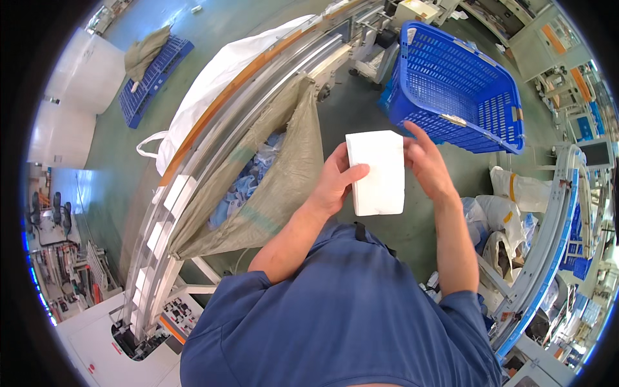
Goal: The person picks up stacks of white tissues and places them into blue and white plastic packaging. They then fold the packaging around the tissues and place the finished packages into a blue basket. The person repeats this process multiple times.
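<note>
A white rectangular block, like a tissue stack (379, 173), is held upright in front of my chest. My left hand (336, 179) is closed on its left side, with the thumb across the front face and the other fingers behind. At the upper right edge, my right hand (427, 161) has its fingers apart and the index finger stretched upward. Its fingertips meet the block's edge, partly hidden there. A blue plastic basket (461, 122) stands beyond my right hand. To my left hangs an olive woven sack (293, 168) holding crumpled blue film (248, 184).
A curved conveyor (213, 132) runs along my left, with several white blocks (160, 238) on it. Another blue-edged rail (548, 271) curves along my right. Stuffed white bags (500, 216) lie beside that rail. A blue pallet (151, 80) lies on the floor at far left.
</note>
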### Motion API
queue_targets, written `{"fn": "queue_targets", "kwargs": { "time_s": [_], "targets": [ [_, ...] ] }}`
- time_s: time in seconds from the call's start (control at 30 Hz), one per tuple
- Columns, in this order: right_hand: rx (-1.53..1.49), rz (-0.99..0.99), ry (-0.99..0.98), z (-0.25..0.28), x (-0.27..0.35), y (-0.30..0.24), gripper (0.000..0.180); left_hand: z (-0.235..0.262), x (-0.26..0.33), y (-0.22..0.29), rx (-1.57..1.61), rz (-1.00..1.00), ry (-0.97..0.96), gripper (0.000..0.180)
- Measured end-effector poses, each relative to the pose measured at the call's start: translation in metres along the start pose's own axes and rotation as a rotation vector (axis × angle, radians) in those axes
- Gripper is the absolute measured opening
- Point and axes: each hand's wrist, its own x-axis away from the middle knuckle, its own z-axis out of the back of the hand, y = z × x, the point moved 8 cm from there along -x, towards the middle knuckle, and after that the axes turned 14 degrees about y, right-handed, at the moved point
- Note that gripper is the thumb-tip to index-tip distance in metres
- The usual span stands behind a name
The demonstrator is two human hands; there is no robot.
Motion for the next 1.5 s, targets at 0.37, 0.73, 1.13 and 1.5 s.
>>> {"fn": "queue_targets", "kwargs": {
  "time_s": [0.37, 0.73, 1.13, 1.5],
  "targets": [
    [-0.480, 0.201, 0.444, 0.012, 0.097, 0.012, 0.069, -0.045, 0.021, -0.037, -0.051, -0.332, 0.073, 0.062],
    [-0.233, 0.343, 0.632, 0.096, 0.158, -0.036, 0.036, -0.037, 0.006, -0.023, -1.064, -0.500, 0.053, 0.055],
    [-0.704, 0.249, 0.489, 0.043, 0.237, -0.104, 0.055, -0.030, -0.001, -0.100, -0.213, 0.288, -0.029, 0.083],
    [-0.688, 0.120, 0.620, 0.143, 0.184, 0.039, 0.051, -0.135, 0.055, -0.070, 0.209, 0.521, -0.313, 0.072]
  ]
}}
